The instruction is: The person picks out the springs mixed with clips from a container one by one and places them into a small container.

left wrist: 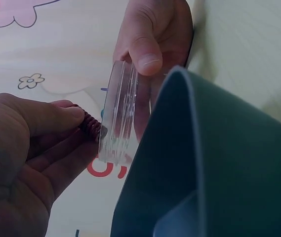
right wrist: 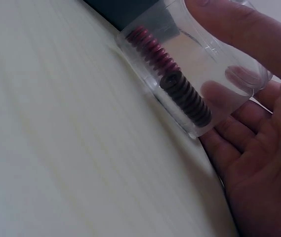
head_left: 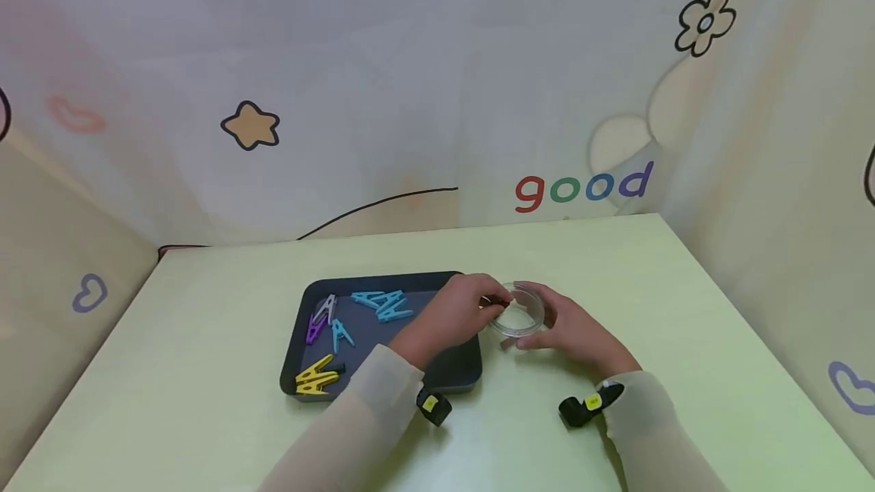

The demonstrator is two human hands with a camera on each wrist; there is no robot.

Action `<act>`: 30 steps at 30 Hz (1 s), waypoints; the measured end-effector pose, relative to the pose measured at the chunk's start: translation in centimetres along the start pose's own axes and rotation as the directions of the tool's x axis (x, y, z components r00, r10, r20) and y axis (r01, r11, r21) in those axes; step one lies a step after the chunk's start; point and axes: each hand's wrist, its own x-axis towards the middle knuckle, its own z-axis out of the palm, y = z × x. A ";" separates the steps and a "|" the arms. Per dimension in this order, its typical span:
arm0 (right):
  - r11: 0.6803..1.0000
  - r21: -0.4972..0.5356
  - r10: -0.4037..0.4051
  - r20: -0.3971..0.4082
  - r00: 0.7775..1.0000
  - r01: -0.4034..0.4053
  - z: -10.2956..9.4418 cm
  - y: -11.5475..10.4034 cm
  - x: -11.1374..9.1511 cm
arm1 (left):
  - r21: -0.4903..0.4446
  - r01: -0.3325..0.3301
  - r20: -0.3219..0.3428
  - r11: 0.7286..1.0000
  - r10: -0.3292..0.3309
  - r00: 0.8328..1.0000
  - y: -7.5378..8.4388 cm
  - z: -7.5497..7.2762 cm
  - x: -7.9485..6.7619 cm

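Note:
My left hand (head_left: pixel 447 316) pinches a dark red coil spring (left wrist: pixel 89 124) between thumb and fingers at the mouth of a clear plastic jar (head_left: pixel 521 319). The jar is in my right hand (head_left: pixel 577 331), whose thumb and fingers curl round its side. Through the jar's wall in the right wrist view, a red coil spring (right wrist: pixel 155 52) and a dark grey coil spring (right wrist: pixel 187 98) lie end to end. The jar is tilted there, low over the table.
Left of the jar, a dark tray (head_left: pixel 292 359) holds several blue clothespins (head_left: pixel 386 304), a purple clothespin (head_left: pixel 315 329), a whitish clothespin (head_left: pixel 326 308) and yellow clothespins (head_left: pixel 316 378). My left forearm crosses the tray's right part. Behind the pale table (head_left: pixel 225 443) hangs a printed curtain (head_left: pixel 410 97).

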 end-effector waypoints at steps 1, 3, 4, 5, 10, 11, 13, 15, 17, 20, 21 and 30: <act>1.000 -0.010 0.003 -0.005 1.000 -0.003 -0.1 -0.1 0.0 | 0.001 -0.006 -0.011 1.000 0.006 1.000 0.0 0.0 0.1; 1.000 -0.023 -0.001 -0.019 1.000 0.001 -0.5 -0.2 0.1 | 0.005 -0.024 -0.031 1.000 0.024 0.999 0.2 0.0 0.4; 1.000 -0.022 0.000 -0.022 1.000 -0.001 -0.6 -0.2 0.1 | 0.009 -0.032 -0.032 0.999 0.033 0.999 0.2 0.0 0.4; 1.000 -0.021 0.001 -0.020 1.000 -0.001 -0.7 -0.3 0.1 | 0.012 -0.036 -0.029 0.999 0.036 0.999 0.3 0.0 0.5; 1.000 -0.024 0.012 0.012 1.000 -0.011 -0.7 -0.3 0.0 | 0.021 -0.034 -0.007 0.999 0.034 0.999 0.4 0.1 0.4; 1.000 -0.025 0.014 0.012 1.000 -0.013 -0.6 -0.3 0.0 | 0.021 -0.032 -0.009 0.999 0.032 0.999 0.4 0.1 0.4; 1.000 -0.028 0.012 0.003 1.000 -0.012 -0.5 -0.3 0.0 | 0.017 -0.030 -0.020 0.999 0.030 0.999 0.4 0.1 0.3; 1.000 -0.027 0.010 -0.006 1.000 -0.010 -0.4 -0.2 0.0 | 0.007 -0.022 -0.019 1.000 0.022 1.000 0.3 0.2 0.2; 1.000 -0.024 0.002 0.000 1.000 -0.002 -0.2 -0.1 -0.1 | 0.000 -0.009 -0.008 1.000 0.009 1.000 0.2 0.4 0.0; 1.000 -0.013 0.005 0.014 1.000 -0.005 0.1 0.0 -0.2 | 0.000 0.004 0.007 1.000 -0.004 1.000 0.1 0.7 -0.2; 1.000 -0.013 0.004 0.018 1.000 -0.004 0.1 0.1 -0.2 | 0.005 0.003 0.006 1.000 -0.003 1.000 0.0 0.7 -0.2; 1.000 -0.029 0.006 0.008 1.000 -0.006 0.1 -0.2 0.2 | 0.030 -0.016 -0.025 0.999 0.017 1.000 -0.2 0.2 -0.1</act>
